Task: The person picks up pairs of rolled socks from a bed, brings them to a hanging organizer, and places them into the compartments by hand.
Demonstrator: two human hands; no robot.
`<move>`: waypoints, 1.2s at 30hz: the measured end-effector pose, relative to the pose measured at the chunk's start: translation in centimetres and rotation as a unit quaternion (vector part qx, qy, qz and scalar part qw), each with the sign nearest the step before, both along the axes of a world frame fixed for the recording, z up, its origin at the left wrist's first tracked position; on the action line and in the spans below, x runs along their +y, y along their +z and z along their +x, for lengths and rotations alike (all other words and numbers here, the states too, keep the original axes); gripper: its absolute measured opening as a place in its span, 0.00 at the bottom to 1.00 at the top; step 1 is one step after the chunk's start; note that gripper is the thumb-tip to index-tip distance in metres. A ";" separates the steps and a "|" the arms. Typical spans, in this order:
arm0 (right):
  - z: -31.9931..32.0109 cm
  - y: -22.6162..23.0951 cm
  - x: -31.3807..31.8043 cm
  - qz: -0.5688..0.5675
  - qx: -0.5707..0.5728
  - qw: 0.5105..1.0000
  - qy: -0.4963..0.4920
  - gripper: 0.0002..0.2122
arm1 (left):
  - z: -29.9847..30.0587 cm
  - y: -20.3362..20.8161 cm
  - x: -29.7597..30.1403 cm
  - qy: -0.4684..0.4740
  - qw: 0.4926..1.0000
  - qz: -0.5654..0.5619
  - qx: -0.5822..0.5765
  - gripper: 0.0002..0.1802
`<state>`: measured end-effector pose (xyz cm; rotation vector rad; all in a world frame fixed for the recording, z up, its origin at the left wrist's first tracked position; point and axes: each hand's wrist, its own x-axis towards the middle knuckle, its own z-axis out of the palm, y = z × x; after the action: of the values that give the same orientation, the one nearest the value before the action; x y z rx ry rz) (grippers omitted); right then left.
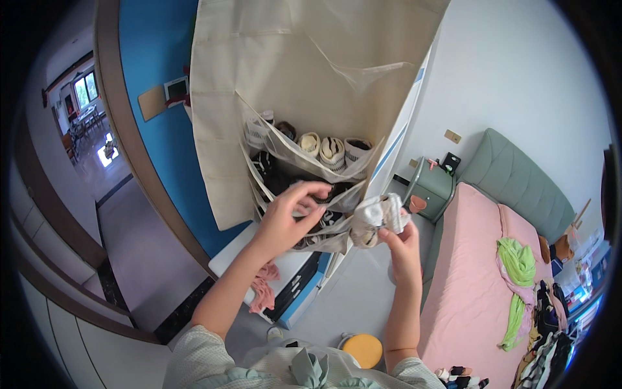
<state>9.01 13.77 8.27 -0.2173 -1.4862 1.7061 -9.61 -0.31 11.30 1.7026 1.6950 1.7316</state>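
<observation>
A beige hanging organizer (217, 139) with see-through mesh pockets hangs in front of me. Its upper pocket row holds several rolled socks (332, 153) in white, cream and brown; darker rolled pieces (264, 165) fill the lower pockets. My right hand (403, 243) grips a rolled bundle of white and beige socks (378, 217) beside the organizer's lower right edge, thumb in front. Before the lower pockets is my left hand (291, 216), its fingers bent with a gap to the thumb and nothing seen in it. It hides part of the pockets behind.
Below the organizer stands a white cabinet (233, 253) with a pink cloth (264, 288) over its edge. A yellow round stool (363, 350) is near my feet. At right are a green nightstand (431, 186) and a pink bed (463, 272) with clothes; a doorway opens left.
</observation>
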 end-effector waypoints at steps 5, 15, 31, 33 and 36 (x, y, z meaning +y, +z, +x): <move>-2.3 4.5 -0.1 0.037 0.012 0.998 -0.055 0.18 | -4.0 7.8 4.4 0.055 0.982 0.111 0.141 0.18; -5.8 11.9 -2.0 0.167 0.004 0.977 -0.135 0.18 | -11.7 16.9 8.5 0.267 0.843 0.201 0.421 0.24; -16.7 23.0 -2.0 0.414 -0.010 0.889 -0.195 0.17 | -13.9 15.7 2.9 0.264 0.860 0.072 0.430 0.07; -18.7 23.6 -1.2 0.445 -0.007 0.880 -0.168 0.18 | -13.7 15.2 1.9 0.242 0.868 0.109 0.419 0.07; -21.8 24.4 -0.5 0.455 -0.024 0.873 -0.173 0.18 | -13.9 15.0 0.8 0.170 0.880 0.187 0.402 0.07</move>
<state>-12.82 13.26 32.66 -0.0083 -1.9809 0.6000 -23.48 0.49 26.34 2.7241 2.1775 1.6753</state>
